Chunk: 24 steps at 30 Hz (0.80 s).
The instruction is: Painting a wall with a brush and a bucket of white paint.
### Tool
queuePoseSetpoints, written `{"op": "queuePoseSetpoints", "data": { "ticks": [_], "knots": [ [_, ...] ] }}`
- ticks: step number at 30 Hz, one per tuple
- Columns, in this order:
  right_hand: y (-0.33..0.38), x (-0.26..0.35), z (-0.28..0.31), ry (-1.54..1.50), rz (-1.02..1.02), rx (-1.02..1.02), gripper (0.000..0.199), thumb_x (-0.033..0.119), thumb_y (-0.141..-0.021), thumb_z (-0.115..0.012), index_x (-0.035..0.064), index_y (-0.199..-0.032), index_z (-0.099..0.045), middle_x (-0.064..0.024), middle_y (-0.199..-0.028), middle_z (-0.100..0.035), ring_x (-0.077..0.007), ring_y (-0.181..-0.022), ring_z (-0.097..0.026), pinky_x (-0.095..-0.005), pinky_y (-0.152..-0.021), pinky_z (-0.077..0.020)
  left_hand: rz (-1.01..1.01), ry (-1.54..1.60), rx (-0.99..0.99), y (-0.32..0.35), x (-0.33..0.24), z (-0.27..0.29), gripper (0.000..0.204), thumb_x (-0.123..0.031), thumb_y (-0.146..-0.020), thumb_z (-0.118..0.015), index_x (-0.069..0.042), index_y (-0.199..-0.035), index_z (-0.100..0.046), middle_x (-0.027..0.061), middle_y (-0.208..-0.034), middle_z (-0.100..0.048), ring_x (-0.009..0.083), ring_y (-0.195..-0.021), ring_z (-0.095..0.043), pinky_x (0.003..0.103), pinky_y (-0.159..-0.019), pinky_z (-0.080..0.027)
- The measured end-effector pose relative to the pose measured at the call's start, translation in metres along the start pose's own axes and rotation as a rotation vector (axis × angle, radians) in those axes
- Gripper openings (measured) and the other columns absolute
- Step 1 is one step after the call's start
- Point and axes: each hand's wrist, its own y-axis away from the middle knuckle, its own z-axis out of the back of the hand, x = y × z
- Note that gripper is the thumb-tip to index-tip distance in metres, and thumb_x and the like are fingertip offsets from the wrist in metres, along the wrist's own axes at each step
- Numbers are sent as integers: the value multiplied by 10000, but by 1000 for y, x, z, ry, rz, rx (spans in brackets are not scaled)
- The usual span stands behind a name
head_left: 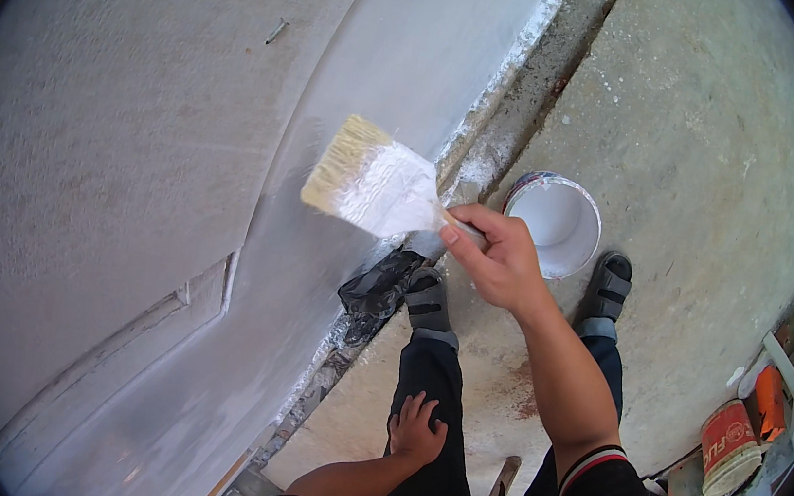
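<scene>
Right hand [501, 260]: you grip a wide paintbrush [392, 187], fingers closed around its handle [452, 220].
Bristles [339, 168]: pale-tipped, pointing left in front of the white-coated surface [418, 64].
Left hand [416, 432]: fingers slightly spread, lying over your left trouser leg [430, 374].
Bucket [547, 204]: upright on the concrete floor [709, 176], near your right sandal [611, 287].

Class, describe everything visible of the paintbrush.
The broad, flat paintbrush has pale yellow bristles, a wide middle coated white, and a slim handle mostly hidden by the gripping right hand. It slants in front of the pale wall, bristles toward the picture's upper left; whether they touch it is unclear.
</scene>
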Motion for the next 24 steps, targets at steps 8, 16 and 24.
{"op": "queuePoseSetpoints", "data": {
  "ticks": [8, 16, 24],
  "knots": [
    [-16, -1, -13, -40, 5, 42, 215, 185, -857, -626, -15, -937, -628, -9, -631, -556, -55, -570, -465, -233, -518, -397, -9, 15, 3, -1, 3, -4, 435, -268, -771, -537, -170, -1195, -519, 67, -1387, -376, 292, -1308, -310, 527, -999, -275],
    [-8, 8, 4, -60, -5, 69, 209, 195, -855, -629, -3, -919, -636, -2, -642, -561, -44, -575, -462, -222, -522, -391, -6, -2, 12, -2, 5, -3, 440, -269, -770, -542, -170, -1198, -518, 70, -1388, -373, 299, -1307, -311, 530, -993, -280],
    [-24, 6, 2, 7, -20, 59, 192, 177, -853, -626, -2, -920, -635, -27, -645, -571, -55, -583, -480, -232, -534, -407, -11, 13, 34, -6, 2, 2, 441, -269, -774, -541, -161, -1201, -513, 72, -1387, -372, 299, -1312, -301, 547, -995, -270]
  ]
}}
